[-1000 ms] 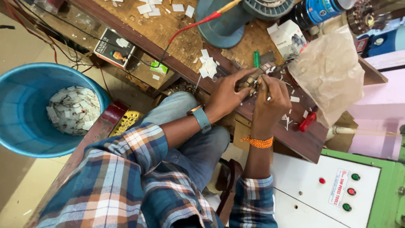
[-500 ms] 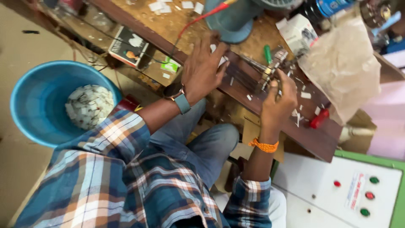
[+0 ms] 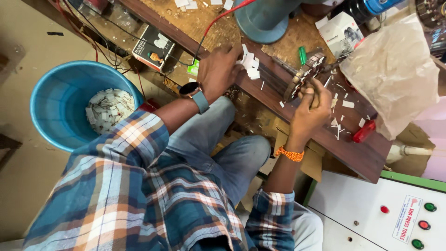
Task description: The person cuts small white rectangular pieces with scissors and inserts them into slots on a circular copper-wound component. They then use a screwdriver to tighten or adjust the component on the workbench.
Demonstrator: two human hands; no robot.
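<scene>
We note two hands at the wooden workbench (image 3: 353, 153). The left hand (image 3: 218, 69) lies palm-down, fingers curled loosely, on a heap of small white paper slips (image 3: 250, 65) at the bench edge; whether it pinches any slip we cannot tell. The right hand (image 3: 312, 108) is closed round the lower rim of one round slotted metal core (image 3: 304, 76), held on edge just above the bench. The core's flat faces turn left and right; its long axis runs from near-left to far-right, tilted upward.

Count: one blue bucket (image 3: 55, 107) at left on the floor, holding a pile of white slips; one red-handled tool (image 3: 364, 132) on the bench right of the core; one green pen-like piece (image 3: 302, 55) just beyond it; one teal round base (image 3: 262, 21) at the far edge.

Packages: one dark rectangular box (image 3: 153, 46) with a pale picture, below the bench's far left; one white carton (image 3: 341, 32) far right; one crumpled translucent bag (image 3: 395, 74) at right. A white control panel (image 3: 371, 218) near right carries two red and two green buttons and one white label.
</scene>
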